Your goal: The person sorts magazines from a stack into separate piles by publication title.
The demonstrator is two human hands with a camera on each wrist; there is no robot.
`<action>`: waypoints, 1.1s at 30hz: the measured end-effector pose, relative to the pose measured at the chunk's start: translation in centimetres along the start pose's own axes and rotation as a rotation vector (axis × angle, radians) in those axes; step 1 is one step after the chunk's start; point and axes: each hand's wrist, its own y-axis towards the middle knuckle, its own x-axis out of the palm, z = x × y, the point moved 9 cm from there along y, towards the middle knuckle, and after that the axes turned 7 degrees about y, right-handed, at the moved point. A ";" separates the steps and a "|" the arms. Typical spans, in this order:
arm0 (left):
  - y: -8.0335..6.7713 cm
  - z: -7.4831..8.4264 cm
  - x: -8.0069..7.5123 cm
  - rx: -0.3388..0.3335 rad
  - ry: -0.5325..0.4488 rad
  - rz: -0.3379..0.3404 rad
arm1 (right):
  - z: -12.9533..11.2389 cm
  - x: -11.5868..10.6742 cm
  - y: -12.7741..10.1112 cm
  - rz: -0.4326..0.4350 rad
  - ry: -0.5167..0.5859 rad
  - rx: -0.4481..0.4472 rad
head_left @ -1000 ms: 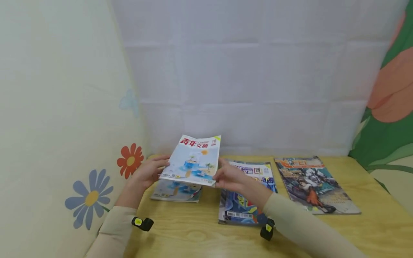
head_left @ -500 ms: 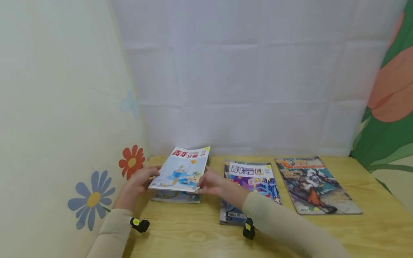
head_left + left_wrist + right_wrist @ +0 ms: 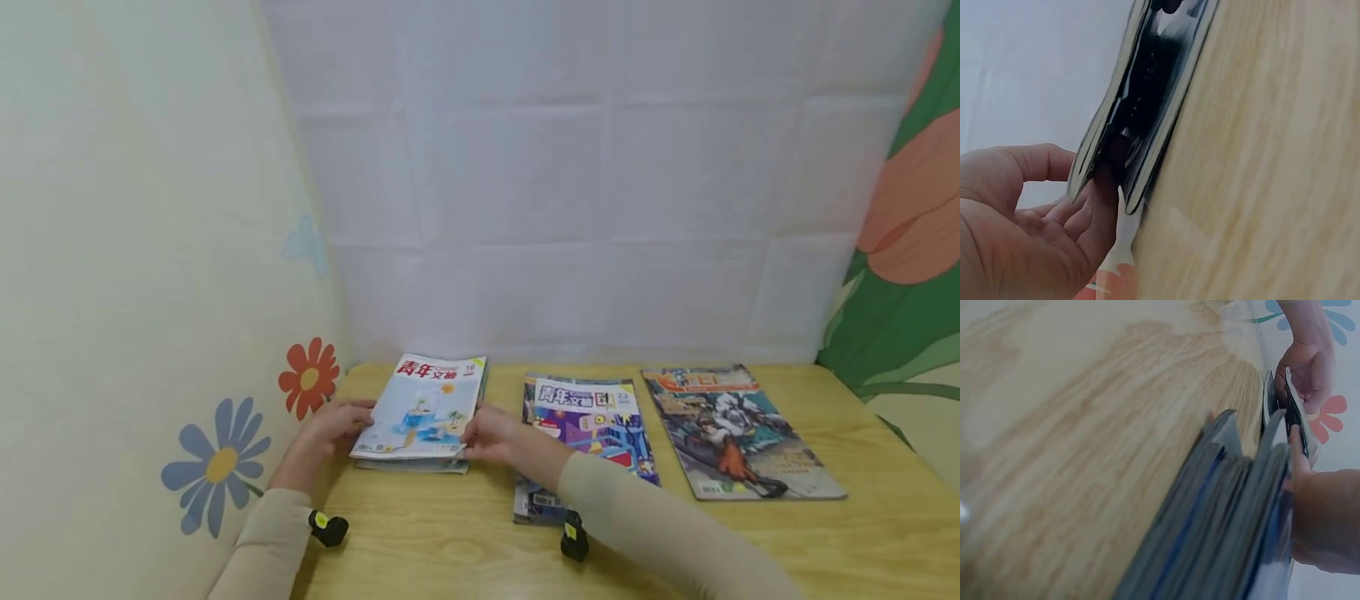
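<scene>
Grip part-closed: our L hand [image 3: 341,427] + R hand [image 3: 491,433] (2) pinch top mag [image 3: 422,408] by sides | it's lower than a moment ago, gap left over bottom mag [image 3: 420,466]; we judge set-down nearly done | L side: 2 seen | mid pile [image 3: 588,417]: 2+, can't count all | far-R mag [image 3: 742,433]: 1

A table [image 3: 450,550] with a yellowish wood-grain top carries three groups of printed matter. At its left, a lower magazine [image 3: 416,467] lies flat, only its near edge showing from above. Near the middle rests a thick stack of magazines [image 3: 592,419], its layers slightly out of line. Apart from it, toward the right, lies an orange-titled magazine [image 3: 742,442], cover up, set slightly askew
</scene>
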 end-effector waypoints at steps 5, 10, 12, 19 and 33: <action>0.1 0.3 0.1 0.011 0.067 0.007 | 0.1 -0.4 0.0 0.008 -0.077 -0.017; 0.4 0.8 0.2 0.028 0.168 0.037 | 0.0 -0.4 -0.5 0.000 -0.184 -0.024; 0.5 1.1 0.4 0.051 0.205 0.036 | -0.2 -0.3 -0.9 -0.001 -0.233 -0.026; -0.5 2.3 0.7 0.098 0.304 0.043 | -2.0 -0.1 -3.0 0.045 -0.492 -0.073; -2.7 5.4 0.6 0.209 0.474 0.100 | -6.3 -0.9 -8.0 -0.079 -0.749 -0.190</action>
